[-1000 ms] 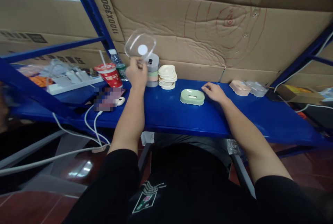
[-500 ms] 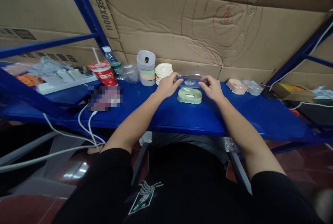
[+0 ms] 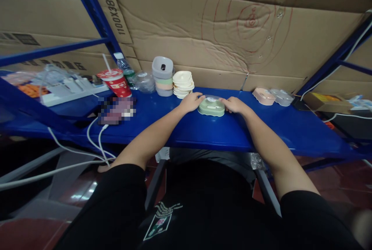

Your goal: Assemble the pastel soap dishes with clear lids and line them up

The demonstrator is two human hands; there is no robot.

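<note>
A clear lid [image 3: 210,99] sits over a green dish [image 3: 211,111] at the center of the frame, a person's hands closing in on it from both sides at a blue table [image 3: 203,135]. The left hand [image 3: 190,102] pinches the lid's left edge between thumb and fingers, while the right hand [image 3: 234,105], its fingers bent, pinches the opposite edge; whether the rim is fully seated on the dish cannot be told from this angle. Just left of center, beyond the left hand, stands a pile of cream trays [image 3: 183,84], beside a taller stack of gray, green and pink dishes [image 3: 163,73] with a dark slot in the top one. Farther left come a pile of clear lids [image 3: 144,82], a plastic bottle [image 3: 124,68] with a white cap and a red cup [image 3: 117,85] with a straw, tilted in the wide view. A white power strip [image 3: 74,95] lies at the left of the frame, above white cables [image 3: 58,175] that trail toward the lower left. To the right of center, well apart from the right hand, a pink dish [image 3: 264,96] and a gray dish [image 3: 281,97] rest side by side. Cardboard [image 3: 171,21], marked with red rings, fills the top of the frame.
</note>
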